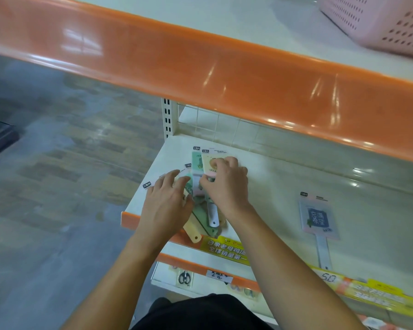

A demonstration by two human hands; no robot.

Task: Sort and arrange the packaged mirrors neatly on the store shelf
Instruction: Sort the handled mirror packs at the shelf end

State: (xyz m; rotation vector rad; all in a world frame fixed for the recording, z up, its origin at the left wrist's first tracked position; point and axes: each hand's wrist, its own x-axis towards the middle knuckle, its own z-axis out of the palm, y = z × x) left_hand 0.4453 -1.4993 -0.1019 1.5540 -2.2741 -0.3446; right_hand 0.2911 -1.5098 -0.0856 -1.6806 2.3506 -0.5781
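- Floor (45, 163) at far left: wood-look planks, blurred; a dark item at the left edge, can't tell what.
- Left hand (166, 203) lies flat on the left side of the mirror pile (200, 186), fingers spread wide, pinning rather than gripping.
- Pile sits at the left end of the shelf (284, 186), fanned out, handles hanging over the front lip.
- Right hand (224, 184) is on top of the pile, fingers curled narrow onto a cream pack (209, 163); whether it's actually pinched, can't tell.
- Step, my read: squaring the fan. Keep the left hand as a stop, slide packs against it, line up header cards, pull handles back from the lip.
- One grey mirror (318, 216) lies alone, well apart to the right.
- Shelf is glossy cream, so packs will likely slide.
- Orange-edged upper shelf overhead, pink basket (379, 22) on it.
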